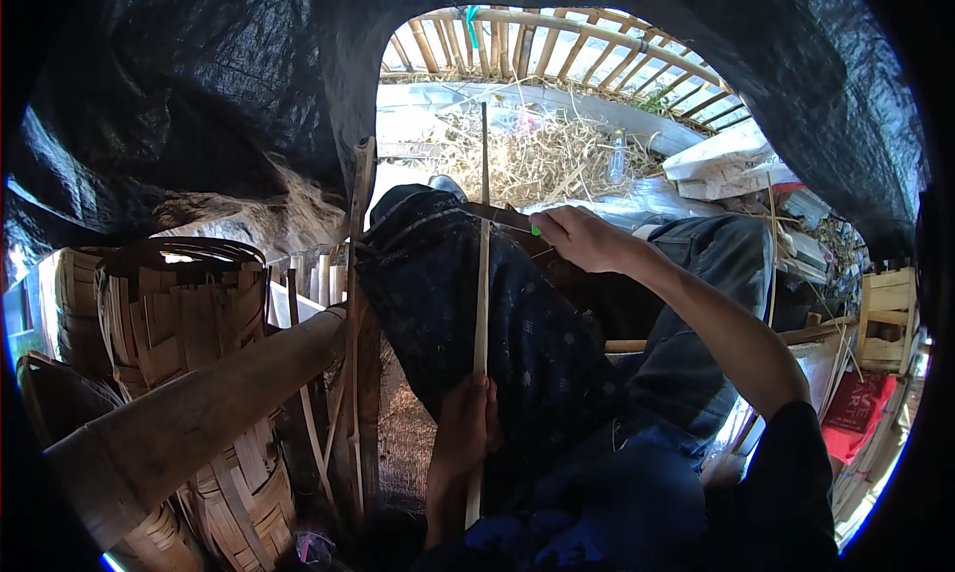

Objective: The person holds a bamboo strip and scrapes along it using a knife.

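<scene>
A long, thin bamboo strip (482, 313) stands nearly upright over the dark patterned cloth (537, 343) on my lap. My left hand (465, 423) is wrapped round its lower part, and the strip's end sticks out below the hand. Farther away, my right hand (582, 238) is closed on a small knife (535, 230) with a bit of bright green at the handle. The knife's thin blade points left and crosses the strip, seemingly against it. My right fingers hide most of the handle.
At the left, a thick bamboo pole (189, 413) slants past woven bamboo baskets (184, 318). Shavings (537, 159) lie ahead before a bamboo fence (557, 40). Black plastic sheeting (199, 85) hangs overhead. A red bag (856, 413) and a slatted wooden piece (885, 318) are at right.
</scene>
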Demonstrator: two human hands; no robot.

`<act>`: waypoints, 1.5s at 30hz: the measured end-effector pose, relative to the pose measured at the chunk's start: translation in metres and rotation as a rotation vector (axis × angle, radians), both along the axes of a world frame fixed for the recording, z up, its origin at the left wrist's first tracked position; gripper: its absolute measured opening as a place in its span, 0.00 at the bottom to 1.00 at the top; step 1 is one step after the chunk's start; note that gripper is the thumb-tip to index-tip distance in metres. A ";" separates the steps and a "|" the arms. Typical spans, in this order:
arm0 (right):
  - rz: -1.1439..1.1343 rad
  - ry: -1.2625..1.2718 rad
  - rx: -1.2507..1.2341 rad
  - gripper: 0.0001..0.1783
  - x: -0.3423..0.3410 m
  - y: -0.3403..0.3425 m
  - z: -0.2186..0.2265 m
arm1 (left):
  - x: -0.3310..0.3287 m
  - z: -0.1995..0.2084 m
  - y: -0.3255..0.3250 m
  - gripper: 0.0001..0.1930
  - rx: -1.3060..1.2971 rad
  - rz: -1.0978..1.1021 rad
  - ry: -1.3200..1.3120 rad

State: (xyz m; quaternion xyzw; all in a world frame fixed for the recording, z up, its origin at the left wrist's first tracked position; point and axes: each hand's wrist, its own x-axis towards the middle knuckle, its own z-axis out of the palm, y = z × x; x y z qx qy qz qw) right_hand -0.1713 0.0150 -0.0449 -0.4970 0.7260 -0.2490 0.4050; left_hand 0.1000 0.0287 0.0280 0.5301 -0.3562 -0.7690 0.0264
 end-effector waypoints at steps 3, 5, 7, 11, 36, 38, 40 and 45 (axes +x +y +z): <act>0.036 -0.066 0.090 0.16 -0.002 0.001 0.004 | 0.002 -0.001 -0.003 0.15 0.000 0.014 0.035; 0.068 -0.059 0.051 0.15 0.000 0.002 0.004 | 0.002 -0.003 -0.002 0.15 0.003 0.024 0.041; 0.063 0.067 -0.116 0.17 0.003 0.006 0.002 | 0.002 -0.003 -0.001 0.15 0.007 0.026 0.051; 0.082 0.136 -0.189 0.19 0.006 0.008 0.001 | 0.005 -0.005 -0.001 0.15 -0.014 -0.003 0.038; 0.132 -0.074 -0.174 0.14 0.042 0.033 0.018 | 0.004 -0.002 0.002 0.16 -0.040 -0.014 -0.007; 0.095 -0.089 -0.137 0.14 0.037 0.028 0.025 | 0.002 -0.002 -0.002 0.16 -0.053 -0.033 0.003; 0.003 0.005 -0.236 0.16 0.025 0.016 0.002 | 0.001 -0.004 -0.001 0.16 -0.061 -0.053 0.019; 0.096 -0.013 -0.232 0.18 0.051 0.034 0.002 | 0.004 -0.004 -0.002 0.16 -0.117 -0.052 -0.034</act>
